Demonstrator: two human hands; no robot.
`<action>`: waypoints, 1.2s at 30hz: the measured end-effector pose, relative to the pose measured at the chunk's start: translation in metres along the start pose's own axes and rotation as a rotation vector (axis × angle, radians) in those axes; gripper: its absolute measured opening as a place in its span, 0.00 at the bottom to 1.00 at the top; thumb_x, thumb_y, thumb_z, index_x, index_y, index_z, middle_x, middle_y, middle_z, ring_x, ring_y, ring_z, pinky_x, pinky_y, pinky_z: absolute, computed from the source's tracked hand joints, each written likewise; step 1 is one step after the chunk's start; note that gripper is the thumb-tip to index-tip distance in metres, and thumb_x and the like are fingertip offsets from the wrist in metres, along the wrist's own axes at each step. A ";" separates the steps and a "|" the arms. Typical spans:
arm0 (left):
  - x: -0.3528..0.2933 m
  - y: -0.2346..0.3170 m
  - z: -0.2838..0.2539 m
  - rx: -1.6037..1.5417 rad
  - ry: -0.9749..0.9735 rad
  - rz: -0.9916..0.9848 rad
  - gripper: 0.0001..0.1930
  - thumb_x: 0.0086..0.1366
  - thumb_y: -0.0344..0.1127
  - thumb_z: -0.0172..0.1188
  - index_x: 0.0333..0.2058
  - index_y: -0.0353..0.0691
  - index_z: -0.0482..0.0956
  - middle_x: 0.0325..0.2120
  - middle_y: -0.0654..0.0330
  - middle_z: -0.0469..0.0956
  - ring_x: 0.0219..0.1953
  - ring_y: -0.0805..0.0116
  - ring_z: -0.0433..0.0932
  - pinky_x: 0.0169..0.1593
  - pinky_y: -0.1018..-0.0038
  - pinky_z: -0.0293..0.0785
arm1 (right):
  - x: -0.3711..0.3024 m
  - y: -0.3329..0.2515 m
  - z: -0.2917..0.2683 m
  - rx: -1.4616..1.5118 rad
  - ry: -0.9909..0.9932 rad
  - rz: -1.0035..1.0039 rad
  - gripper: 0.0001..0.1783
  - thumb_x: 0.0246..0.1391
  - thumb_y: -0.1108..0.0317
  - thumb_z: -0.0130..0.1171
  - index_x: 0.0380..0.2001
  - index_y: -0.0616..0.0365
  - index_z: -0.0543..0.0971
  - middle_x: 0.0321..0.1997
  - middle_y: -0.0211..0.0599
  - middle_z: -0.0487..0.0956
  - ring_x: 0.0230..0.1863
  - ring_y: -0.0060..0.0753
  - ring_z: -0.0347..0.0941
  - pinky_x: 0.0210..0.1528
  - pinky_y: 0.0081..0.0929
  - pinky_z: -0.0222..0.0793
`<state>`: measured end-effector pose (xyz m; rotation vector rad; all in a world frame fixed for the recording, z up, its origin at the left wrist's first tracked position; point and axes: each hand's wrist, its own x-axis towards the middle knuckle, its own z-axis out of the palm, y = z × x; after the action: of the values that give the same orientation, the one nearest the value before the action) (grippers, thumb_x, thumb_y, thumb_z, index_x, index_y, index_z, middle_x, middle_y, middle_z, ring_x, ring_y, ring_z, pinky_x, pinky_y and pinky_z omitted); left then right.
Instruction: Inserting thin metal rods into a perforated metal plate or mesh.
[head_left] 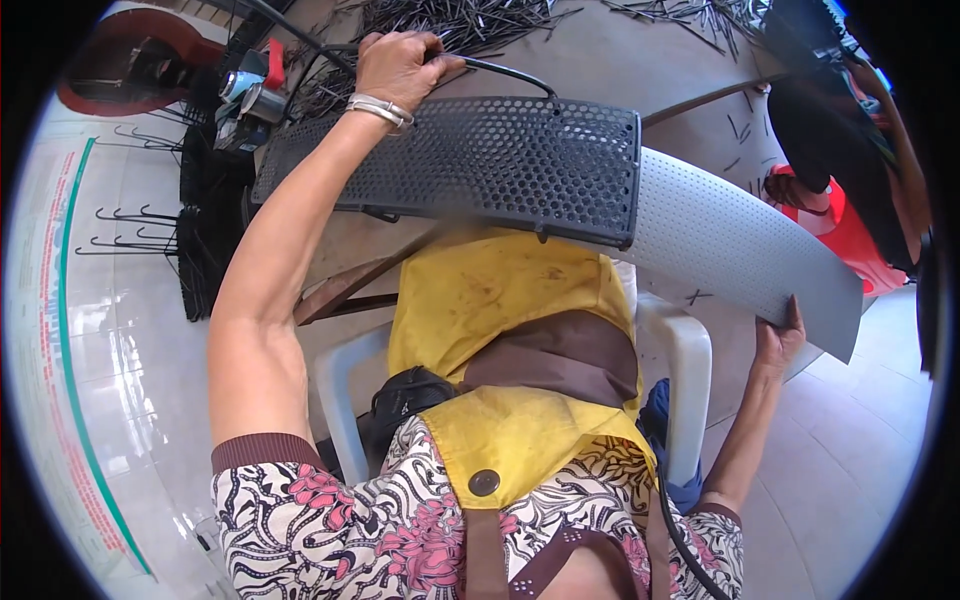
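A long black perforated panel (pixel 500 165) with a raised rim lies across in front of me, above my yellow apron. My left hand (pixel 398 72) is closed round the black handle (pixel 515 75) that arches over the panel's far side. From under the panel's right end a light grey sheet (pixel 735 225) dotted with small holes extends to the right, slightly curved. My right hand (pixel 782 338) grips the sheet's near edge close to its far right end, thumb on top and fingers hidden beneath. How far the sheet reaches under the panel is hidden.
Dark thin strips (pixel 460 18) are heaped on the surface beyond the panel. Black hooked wires (pixel 140 230) stick out at the left, near metal cans (pixel 263 103). White chair arms (pixel 680 370) flank me. Another person (pixel 815 130) is by a red stool (pixel 850 235) at the right.
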<state>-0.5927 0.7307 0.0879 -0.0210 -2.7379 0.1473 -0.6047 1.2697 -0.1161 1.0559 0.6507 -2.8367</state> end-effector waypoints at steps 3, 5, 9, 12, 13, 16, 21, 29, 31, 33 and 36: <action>0.002 -0.001 0.003 0.016 0.019 0.022 0.17 0.46 0.51 0.59 0.24 0.43 0.78 0.19 0.61 0.74 0.28 0.64 0.73 0.37 0.69 0.63 | -0.001 0.029 0.018 -0.072 -0.007 0.042 0.16 0.44 0.78 0.52 0.40 0.63 0.71 0.44 0.42 0.72 0.49 0.41 0.65 0.55 0.45 0.56; 0.003 0.002 0.004 0.041 0.010 0.022 0.16 0.46 0.51 0.59 0.23 0.43 0.78 0.18 0.61 0.75 0.27 0.65 0.73 0.35 0.70 0.64 | -0.004 0.049 0.025 -0.071 -0.069 0.157 0.15 0.45 0.78 0.51 0.40 0.63 0.71 0.44 0.42 0.72 0.49 0.41 0.65 0.55 0.45 0.55; 0.002 0.005 0.004 0.028 0.009 0.024 0.16 0.46 0.50 0.59 0.22 0.43 0.79 0.18 0.60 0.75 0.24 0.64 0.74 0.31 0.72 0.67 | -0.031 0.103 0.055 -0.151 -0.043 0.284 0.16 0.48 0.74 0.51 0.43 0.60 0.68 0.47 0.41 0.70 0.51 0.41 0.63 0.56 0.49 0.53; 0.004 0.009 0.001 -0.048 -0.018 -0.001 0.15 0.47 0.49 0.59 0.23 0.43 0.79 0.18 0.60 0.75 0.22 0.63 0.74 0.27 0.72 0.68 | -0.032 0.121 0.056 -0.211 -0.163 0.441 0.18 0.49 0.70 0.52 0.46 0.58 0.65 0.48 0.40 0.68 0.53 0.43 0.61 0.56 0.51 0.53; 0.004 0.009 0.001 -0.046 -0.022 -0.005 0.15 0.47 0.49 0.59 0.23 0.43 0.79 0.18 0.60 0.75 0.22 0.63 0.74 0.27 0.72 0.68 | -0.034 0.127 0.058 -0.271 -0.264 0.533 0.19 0.49 0.69 0.52 0.46 0.57 0.65 0.48 0.40 0.68 0.53 0.44 0.61 0.55 0.51 0.54; 0.006 0.009 0.003 -0.026 -0.036 -0.010 0.15 0.47 0.50 0.59 0.23 0.44 0.79 0.18 0.60 0.75 0.22 0.63 0.74 0.28 0.72 0.68 | -0.039 0.134 0.068 -0.315 -0.289 0.578 0.20 0.49 0.66 0.53 0.46 0.56 0.64 0.49 0.39 0.68 0.53 0.44 0.60 0.54 0.51 0.56; 0.007 0.011 0.001 0.067 -0.010 -0.016 0.17 0.46 0.52 0.58 0.23 0.44 0.79 0.16 0.60 0.74 0.22 0.65 0.74 0.31 0.72 0.67 | -0.034 0.134 0.082 -0.442 -0.320 0.541 0.22 0.49 0.67 0.53 0.48 0.56 0.64 0.49 0.39 0.68 0.53 0.44 0.61 0.54 0.51 0.57; 0.014 0.016 -0.006 -0.015 0.042 -0.009 0.13 0.44 0.45 0.59 0.16 0.41 0.76 0.16 0.59 0.74 0.24 0.62 0.74 0.32 0.67 0.64 | -0.028 0.133 0.085 -0.509 -0.436 0.468 0.22 0.48 0.70 0.53 0.48 0.56 0.63 0.48 0.39 0.68 0.51 0.42 0.64 0.51 0.50 0.61; 0.015 0.018 -0.007 -0.017 0.004 -0.022 0.13 0.44 0.45 0.59 0.16 0.41 0.76 0.16 0.59 0.74 0.24 0.63 0.73 0.31 0.67 0.63 | -0.015 0.131 0.080 -0.514 -0.454 0.475 0.22 0.48 0.70 0.53 0.48 0.57 0.63 0.48 0.39 0.68 0.50 0.42 0.65 0.50 0.50 0.62; 0.016 0.019 -0.004 -0.045 0.060 0.026 0.12 0.44 0.44 0.59 0.16 0.41 0.76 0.16 0.59 0.74 0.24 0.63 0.73 0.31 0.67 0.63 | -0.011 0.130 0.077 -0.519 -0.472 0.477 0.23 0.47 0.71 0.52 0.48 0.57 0.63 0.48 0.39 0.69 0.49 0.41 0.66 0.50 0.49 0.63; 0.013 0.012 0.004 -0.040 0.105 0.052 0.12 0.44 0.44 0.59 0.17 0.41 0.76 0.17 0.60 0.74 0.24 0.62 0.73 0.32 0.67 0.63 | -0.014 0.132 0.082 -0.532 -0.465 0.438 0.22 0.48 0.70 0.52 0.48 0.58 0.63 0.48 0.39 0.69 0.48 0.41 0.67 0.49 0.48 0.64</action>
<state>-0.6061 0.7423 0.0876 -0.1080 -2.6366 0.1028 -0.6193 1.1149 -0.1005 0.3727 0.9085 -2.2156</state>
